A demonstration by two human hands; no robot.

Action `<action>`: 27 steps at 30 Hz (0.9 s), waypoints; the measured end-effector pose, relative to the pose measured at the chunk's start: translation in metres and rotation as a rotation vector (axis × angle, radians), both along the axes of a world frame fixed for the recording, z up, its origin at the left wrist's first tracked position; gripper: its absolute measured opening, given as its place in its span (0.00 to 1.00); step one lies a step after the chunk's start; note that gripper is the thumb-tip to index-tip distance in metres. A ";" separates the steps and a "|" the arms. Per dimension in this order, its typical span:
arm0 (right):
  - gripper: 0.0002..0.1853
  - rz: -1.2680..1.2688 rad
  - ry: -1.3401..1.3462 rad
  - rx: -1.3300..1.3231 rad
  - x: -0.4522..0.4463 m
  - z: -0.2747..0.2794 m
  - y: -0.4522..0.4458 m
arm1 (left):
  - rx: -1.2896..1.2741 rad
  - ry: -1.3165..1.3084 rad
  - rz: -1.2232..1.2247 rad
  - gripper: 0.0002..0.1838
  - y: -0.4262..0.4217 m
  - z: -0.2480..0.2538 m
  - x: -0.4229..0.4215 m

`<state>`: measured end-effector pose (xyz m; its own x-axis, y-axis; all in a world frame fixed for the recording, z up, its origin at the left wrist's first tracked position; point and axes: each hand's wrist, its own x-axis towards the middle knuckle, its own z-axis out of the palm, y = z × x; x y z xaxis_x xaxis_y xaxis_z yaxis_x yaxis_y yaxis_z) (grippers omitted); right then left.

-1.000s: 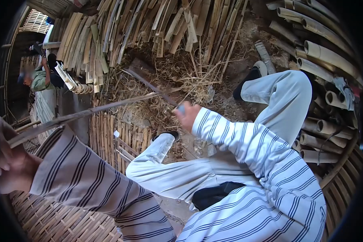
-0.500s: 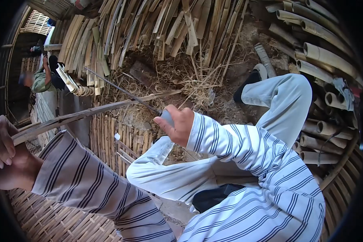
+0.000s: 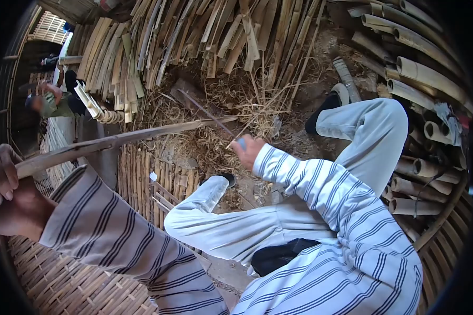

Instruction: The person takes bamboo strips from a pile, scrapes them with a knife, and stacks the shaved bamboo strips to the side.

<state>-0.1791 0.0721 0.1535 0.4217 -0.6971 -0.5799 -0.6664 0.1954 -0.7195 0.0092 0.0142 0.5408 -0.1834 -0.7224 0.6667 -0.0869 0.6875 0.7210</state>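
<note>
My left hand [image 3: 8, 194], at the far left edge, is closed round the near end of a long bamboo strip [image 3: 126, 137]. The strip slants up to the right and tapers near the middle of the view. My right hand [image 3: 247, 150] is closed on the blue-grey handle of a knife [image 3: 207, 113]. Its thin blade, blurred, points up and left and crosses the strip near the strip's far end. Whether blade and strip touch, I cannot tell. Curled shavings [image 3: 223, 94] lie on the ground beyond both.
Split bamboo strips [image 3: 231, 31] are piled at the top. Bamboo tubes [image 3: 425, 68] are stacked on the right. A woven bamboo mat [image 3: 73, 278] lies at lower left. Another person [image 3: 55, 105] sits at upper left. Short poles [image 3: 152, 181] lie left of my knee.
My right hand first drew back toward me with the knife, then moved out again along the strip toward its far end. The strip has turned slightly in my left hand. The other person's arm has moved.
</note>
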 end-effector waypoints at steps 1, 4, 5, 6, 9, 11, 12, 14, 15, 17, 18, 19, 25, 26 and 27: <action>0.25 -0.176 -0.153 -0.084 0.009 0.010 0.005 | -0.049 0.200 0.339 0.33 0.000 -0.005 -0.017; 0.17 -0.026 -0.204 -0.542 0.016 0.041 -0.005 | -0.111 0.406 0.673 0.33 -0.003 -0.006 -0.041; 0.17 -0.070 -0.195 -0.420 0.013 0.057 -0.007 | -0.116 0.411 0.672 0.33 -0.003 -0.006 -0.040; 0.18 -0.099 -0.180 -0.401 0.014 0.052 -0.005 | -0.069 0.212 0.378 0.33 0.000 -0.003 -0.017; 0.23 -0.218 -0.131 -0.330 0.019 -0.015 0.011 | -0.006 0.005 0.059 0.32 0.003 -0.001 0.003; 0.31 -0.133 0.097 0.078 0.008 -0.057 0.007 | 0.056 0.043 0.053 0.27 0.008 0.003 0.009; 0.31 -0.130 0.158 0.082 0.003 -0.085 0.010 | 0.113 0.087 0.058 0.23 0.015 0.005 0.013; 0.30 -0.166 0.084 0.051 -0.001 -0.117 0.015 | 0.232 0.104 -0.089 0.22 0.015 0.009 0.020; 0.30 -0.194 0.055 0.074 -0.002 -0.114 0.014 | 0.231 0.099 -0.124 0.20 0.011 0.011 0.024; 0.30 -0.213 -0.029 0.098 0.001 -0.075 0.005 | 0.207 0.097 -0.035 0.21 0.013 0.010 0.023; 0.30 -0.163 -0.076 0.057 0.002 -0.062 0.000 | 0.183 0.091 0.074 0.22 0.016 0.007 0.016; 0.30 -0.175 -0.023 0.015 0.004 -0.044 -0.002 | 0.171 0.093 0.128 0.22 0.020 0.005 0.012; 0.29 -0.216 -0.197 -0.135 0.004 -0.018 -0.016 | 0.115 0.126 0.329 0.22 0.057 0.029 0.026; 0.28 -0.260 -0.208 -0.142 0.003 -0.019 -0.018 | 0.071 0.192 0.404 0.23 0.062 0.034 0.023; 0.28 -0.305 -0.218 -0.150 0.002 -0.020 -0.023 | 0.024 0.260 0.476 0.24 0.067 0.040 0.017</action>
<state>-0.1768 0.0494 0.1335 0.2840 -0.8795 -0.3820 -0.4230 0.2426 -0.8730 0.0264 0.0812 0.5809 0.3371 -0.7011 0.6284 -0.2012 0.5984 0.7755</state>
